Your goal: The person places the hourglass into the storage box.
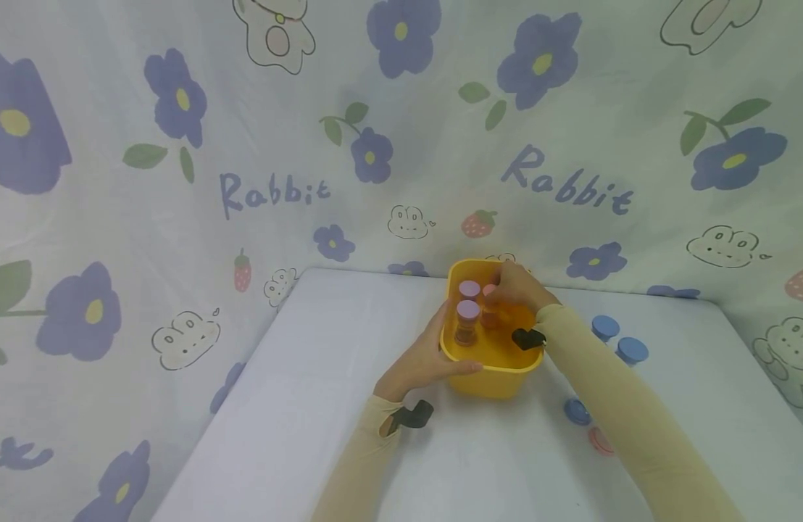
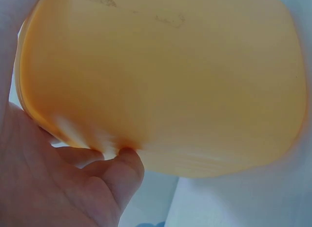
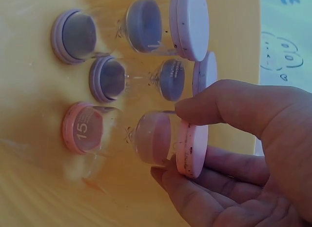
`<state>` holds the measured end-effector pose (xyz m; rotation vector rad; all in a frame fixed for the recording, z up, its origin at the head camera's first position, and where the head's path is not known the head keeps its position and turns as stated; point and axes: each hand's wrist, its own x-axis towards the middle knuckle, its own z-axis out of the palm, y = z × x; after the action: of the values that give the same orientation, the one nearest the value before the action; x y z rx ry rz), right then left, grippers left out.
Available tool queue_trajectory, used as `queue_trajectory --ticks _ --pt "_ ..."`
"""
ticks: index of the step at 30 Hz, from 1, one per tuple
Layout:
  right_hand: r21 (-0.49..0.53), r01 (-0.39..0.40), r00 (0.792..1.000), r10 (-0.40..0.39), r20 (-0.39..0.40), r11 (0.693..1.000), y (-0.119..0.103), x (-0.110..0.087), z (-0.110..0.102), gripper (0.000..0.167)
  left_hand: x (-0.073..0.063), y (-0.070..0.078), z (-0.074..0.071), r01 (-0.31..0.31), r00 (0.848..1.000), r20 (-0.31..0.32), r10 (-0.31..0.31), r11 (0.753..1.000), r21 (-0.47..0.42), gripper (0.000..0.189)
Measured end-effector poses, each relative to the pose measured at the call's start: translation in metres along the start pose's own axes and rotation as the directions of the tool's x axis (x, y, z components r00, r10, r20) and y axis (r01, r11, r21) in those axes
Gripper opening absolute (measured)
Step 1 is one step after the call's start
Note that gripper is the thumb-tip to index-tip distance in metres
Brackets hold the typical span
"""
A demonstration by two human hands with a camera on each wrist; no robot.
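Note:
A yellow plastic bin (image 1: 486,384) sits on the white table. My left hand (image 1: 417,366) grips it at the left front corner, thumb along the front and fingers on the left side; its wall (image 2: 170,80) fills most of the left wrist view. Reaching inside, my right hand (image 1: 522,286) pinches the pink cap of a sand timer (image 3: 191,149) between thumb and fingers. This pink timer stands upright in the bin, its lower cap marked 15. Two purple-capped sand timers, one nearer (image 1: 468,312) and one farther (image 1: 469,288), stand beside it in a row.
To the right of the bin are two blue-capped timers, one (image 1: 606,326) behind the other (image 1: 632,351). Closer to me, a darker blue round piece (image 1: 577,411) and a pink one (image 1: 600,441) lie by my right sleeve. A patterned curtain (image 1: 401,145) hangs behind the table.

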<state>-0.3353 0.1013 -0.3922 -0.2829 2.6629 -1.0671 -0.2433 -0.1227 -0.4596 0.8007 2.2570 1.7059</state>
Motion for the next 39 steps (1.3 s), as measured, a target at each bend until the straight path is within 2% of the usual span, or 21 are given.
queue_trajectory --ticks 8,15,20,31,35,39 --pt "0.001 -0.031 0.999 0.031 0.017 1.0 0.001 -0.001 0.0 0.033 0.0 0.001 -0.001 -0.008 1.0 0.015 0.008 1.0 -0.01 0.114" --pt "0.015 -0.013 1.0 0.013 0.01 1.0 0.002 -0.002 0.002 0.031 -0.001 0.001 0.0 -0.019 1.0 0.004 0.019 1.0 -0.018 0.114" --pt "0.017 -0.013 1.0 0.013 0.002 1.0 0.0 -0.004 0.003 0.03 -0.004 0.002 0.001 0.013 1.0 -0.012 -0.013 1.0 0.013 0.116" --pt "0.066 -0.018 1.0 0.016 0.024 0.998 -0.001 -0.007 0.004 0.031 -0.004 0.0 0.002 -0.003 1.0 -0.017 0.004 0.999 0.037 0.117" --pt "0.038 -0.026 0.999 0.025 0.028 0.999 -0.002 -0.006 0.001 0.037 -0.005 0.0 0.002 0.013 1.0 -0.015 -0.012 1.0 0.027 0.117" --pt "-0.049 0.01 1.0 -0.011 -0.012 0.999 -0.006 -0.004 -0.008 0.051 -0.007 0.004 0.001 0.046 0.999 -0.029 -0.044 0.998 0.051 0.119"
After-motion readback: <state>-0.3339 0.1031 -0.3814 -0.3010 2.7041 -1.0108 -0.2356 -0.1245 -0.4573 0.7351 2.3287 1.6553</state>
